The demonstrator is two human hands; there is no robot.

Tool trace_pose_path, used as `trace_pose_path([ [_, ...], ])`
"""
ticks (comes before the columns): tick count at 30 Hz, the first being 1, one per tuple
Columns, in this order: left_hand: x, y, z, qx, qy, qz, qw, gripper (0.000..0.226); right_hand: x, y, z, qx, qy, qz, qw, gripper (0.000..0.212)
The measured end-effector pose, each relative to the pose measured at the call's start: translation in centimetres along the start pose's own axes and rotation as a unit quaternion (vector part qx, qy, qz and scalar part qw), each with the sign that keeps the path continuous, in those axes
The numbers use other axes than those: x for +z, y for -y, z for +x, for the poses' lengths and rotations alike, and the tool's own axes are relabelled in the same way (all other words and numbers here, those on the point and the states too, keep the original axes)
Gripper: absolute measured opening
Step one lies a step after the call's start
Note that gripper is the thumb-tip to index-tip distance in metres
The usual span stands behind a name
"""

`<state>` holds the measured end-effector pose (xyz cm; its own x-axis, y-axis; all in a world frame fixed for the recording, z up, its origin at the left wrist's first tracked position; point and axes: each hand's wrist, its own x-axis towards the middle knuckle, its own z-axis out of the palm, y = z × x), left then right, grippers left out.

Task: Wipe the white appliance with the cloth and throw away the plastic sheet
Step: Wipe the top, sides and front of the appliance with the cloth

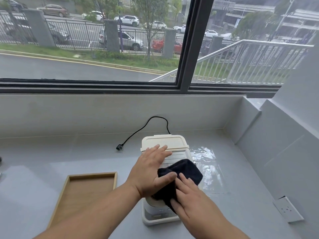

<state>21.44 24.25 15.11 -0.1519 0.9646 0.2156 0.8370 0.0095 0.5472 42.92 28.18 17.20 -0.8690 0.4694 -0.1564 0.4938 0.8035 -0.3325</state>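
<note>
The white appliance [164, 144] stands on the grey counter, its lid toward the window. My left hand [151, 168] lies flat on its top, fingers spread, thumb touching the black cloth [186, 169]. My right hand [188, 195] presses the cloth against the appliance's top and front. A clear plastic sheet [208, 169] lies flat on the counter just right of the appliance. The lower front of the appliance is partly hidden by the cloth and my hands.
An empty wooden tray [72, 176] sits on the counter to the left. The appliance's black cord and plug [120, 147] trail behind it toward the left. A white wall socket [287, 209] is on the right wall. A window runs along the back.
</note>
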Motion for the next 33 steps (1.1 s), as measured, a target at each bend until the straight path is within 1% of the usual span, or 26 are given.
trace_pose_path([
  [3, 0.3, -0.2, 0.8, -0.061, -0.038, -0.019, 0.997, 0.087, -0.1, -0.9, -1.3, 0.009, 0.028, -0.028, 0.999, 0.06],
  [5, 0.4, -0.1, 1.3, -0.122, -0.036, -0.012, 0.992, 0.09, -0.6, -1.5, -1.7, 0.026, 0.037, -0.029, 0.999, 0.067],
  [7, 0.7, 0.1, 1.6, -0.165, -0.029, -0.009, 0.986, 0.089, -0.9, -2.0, -1.3, 0.044, 0.025, -0.019, 0.999, 0.07],
  [8, 0.8, 0.3, 1.7, -0.174, -0.027, -0.011, 0.984, 0.086, -1.1, -2.3, -0.8, 0.05, 0.012, -0.013, 0.999, 0.069],
  [12, 1.2, 1.0, 1.6, -0.177, -0.039, -0.038, 0.983, 0.059, -1.5, -2.7, 2.8, 0.061, -0.026, -0.004, 0.998, 0.066],
  [14, 1.2, 1.0, 1.6, -0.177, -0.052, -0.054, 0.981, 0.056, -1.8, -2.8, 5.0, 0.066, -0.035, -0.015, 0.997, 0.066],
  [16, 1.1, 0.8, 1.6, -0.175, -0.065, -0.064, 0.98, 0.06, -2.1, -3.0, 7.2, 0.065, -0.042, -0.022, 0.997, 0.066],
  [19, 0.8, 0.6, 1.5, -0.167, -0.062, -0.053, 0.983, 0.083, -2.5, -3.0, 10.2, 0.053, -0.053, -0.015, 0.997, 0.061],
  [22, 0.8, 0.6, 1.4, -0.174, -0.059, -0.033, 0.982, 0.093, -2.9, -2.7, 13.1, 0.036, -0.039, -0.03, 0.998, 0.058],
  [25, 0.9, 0.7, 1.5, -0.194, -0.077, -0.036, 0.977, 0.095, -3.4, -2.4, 15.4, 0.013, 0.002, -0.084, 0.996, 0.07],
  [27, 0.9, 0.8, 1.5, -0.2, -0.088, -0.03, 0.975, 0.093, -3.5, -2.2, 16.5, 0.007, 0.016, -0.098, 0.995, 0.075],
  [33, 1.0, 0.5, 1.4, -0.203, -0.111, -0.004, 0.973, 0.088, -3.2, -1.3, 16.9, 0.009, 0.014, -0.122, 0.992, 0.074],
])
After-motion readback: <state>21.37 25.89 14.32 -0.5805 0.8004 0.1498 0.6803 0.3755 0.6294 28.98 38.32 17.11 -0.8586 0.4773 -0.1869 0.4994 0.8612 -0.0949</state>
